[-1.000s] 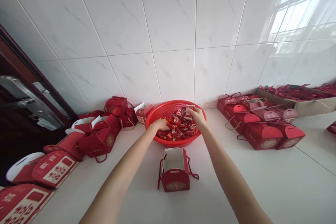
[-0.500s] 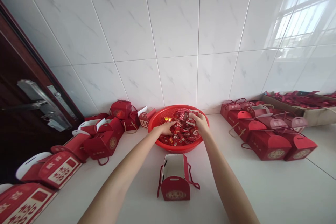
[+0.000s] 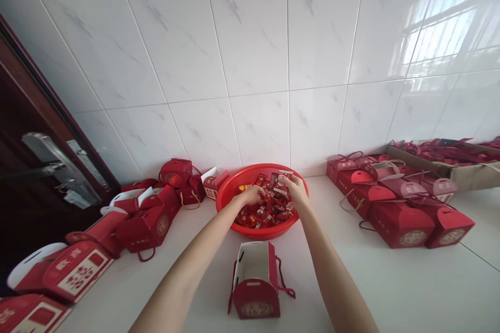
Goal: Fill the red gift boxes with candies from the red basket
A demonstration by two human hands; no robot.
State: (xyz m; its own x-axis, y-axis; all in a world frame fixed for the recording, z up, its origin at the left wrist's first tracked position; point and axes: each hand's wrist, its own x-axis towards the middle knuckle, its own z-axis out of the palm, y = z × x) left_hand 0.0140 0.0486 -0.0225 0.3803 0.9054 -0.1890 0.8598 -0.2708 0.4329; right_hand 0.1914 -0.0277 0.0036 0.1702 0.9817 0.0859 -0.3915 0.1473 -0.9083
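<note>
A red plastic basket point(image 3: 262, 233) filled with red-wrapped candies point(image 3: 269, 214) stands against the wall. Inside it, on the left, my left hand point(image 3: 250, 196) is curled among the candies, its fingertips partly hidden; I cannot make out what they grip. At the basket's right side my right hand point(image 3: 297, 190) pinches a red-and-white candy packet point(image 3: 281, 182) between thumb and fingers. Between my forearms, just in front of the basket, an open red gift box point(image 3: 256, 299) with a white inside sits upright, its red cord handles hanging at both sides.
Several red gift boxes point(image 3: 144, 229) line the left, near a dark door point(image 3: 23, 130) with a metal handle. More closed boxes point(image 3: 402, 223) are grouped on the right, beside a cardboard tray point(image 3: 471, 176) of dark red ribbons. A tiled wall point(image 3: 258, 125) bounds the counter's back.
My left hand has moved slightly right and its fingers have drawn in among the candies. The right hand still holds the packet. The whole view has tilted up a little.
</note>
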